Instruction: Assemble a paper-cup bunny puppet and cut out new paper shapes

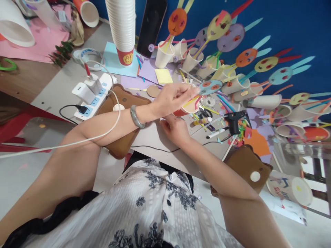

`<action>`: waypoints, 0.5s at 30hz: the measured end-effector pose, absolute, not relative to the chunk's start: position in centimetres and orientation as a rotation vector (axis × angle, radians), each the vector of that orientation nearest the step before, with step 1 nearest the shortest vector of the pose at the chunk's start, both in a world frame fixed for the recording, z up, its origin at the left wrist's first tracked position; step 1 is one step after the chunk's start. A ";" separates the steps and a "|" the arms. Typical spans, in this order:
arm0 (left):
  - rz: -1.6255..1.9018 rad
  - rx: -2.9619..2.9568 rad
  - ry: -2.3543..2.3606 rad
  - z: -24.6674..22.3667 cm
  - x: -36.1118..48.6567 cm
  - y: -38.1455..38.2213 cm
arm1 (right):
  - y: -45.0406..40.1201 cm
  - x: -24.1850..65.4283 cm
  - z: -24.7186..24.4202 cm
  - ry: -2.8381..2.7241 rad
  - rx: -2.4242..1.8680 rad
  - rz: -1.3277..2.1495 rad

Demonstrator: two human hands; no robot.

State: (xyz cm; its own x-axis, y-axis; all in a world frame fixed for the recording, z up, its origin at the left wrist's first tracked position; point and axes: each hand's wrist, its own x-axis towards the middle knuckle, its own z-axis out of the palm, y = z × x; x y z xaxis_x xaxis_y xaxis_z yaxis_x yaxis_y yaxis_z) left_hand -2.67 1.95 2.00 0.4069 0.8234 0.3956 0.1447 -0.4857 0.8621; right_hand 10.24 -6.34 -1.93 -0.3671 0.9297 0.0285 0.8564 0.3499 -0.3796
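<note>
At the middle of the grey craft table (64,86), the person's left hand (172,98) reaches across from the left, its fingers pinched together on the edge of a light-blue paper disc with orange spots (210,86). The disc hangs just above a paper cup with a red rim (188,107), from which yellow and pink paper strips stick out. A grey-green bangle (136,117) circles the left wrist, and the forearm lies over a brown padded pouch with a white button (121,113). A white charging cable (77,143) drapes across that forearm.

Just near of the cup, the right hand (176,129) rests on the table edge with its fingers curled loosely downward; whether it holds anything cannot be told, since the left wrist covers its fingertips.

To the right of the cup lies a black glue gun (234,121), with a white marker pen (216,133) beside it and paper scraps all around. Farther right and far, against a dark blue backdrop (284,20), stand many white paper cups topped with coloured spotted paper discs (258,69). At far centre rises a tall stack of white paper cups with a red base (121,27), a black phone (151,26) leaning just to its right. On the left sits a white power strip with plugged-in chargers (89,94). A second brown pouch (248,168) lies under the right forearm.
</note>
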 end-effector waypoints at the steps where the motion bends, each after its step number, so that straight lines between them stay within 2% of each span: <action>1: 1.163 1.829 0.835 1.9 -2.6 2.1 | -6.2 9.9 -1.8 -2.372 -1.596 0.443; 15: 1.306 1.731 0.832 2.1 -2.6 1.7 | -3.0 4.7 -1.0 -2.353 -1.779 0.557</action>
State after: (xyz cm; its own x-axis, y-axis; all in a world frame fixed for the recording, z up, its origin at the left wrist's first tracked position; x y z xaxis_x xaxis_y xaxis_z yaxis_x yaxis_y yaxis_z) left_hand -2.62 1.69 2.13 0.2523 0.8601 0.4435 0.0385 -0.4668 0.8835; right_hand 4.69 -3.02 -0.96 -0.2912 0.9504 -0.1096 0.8986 0.2325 -0.3721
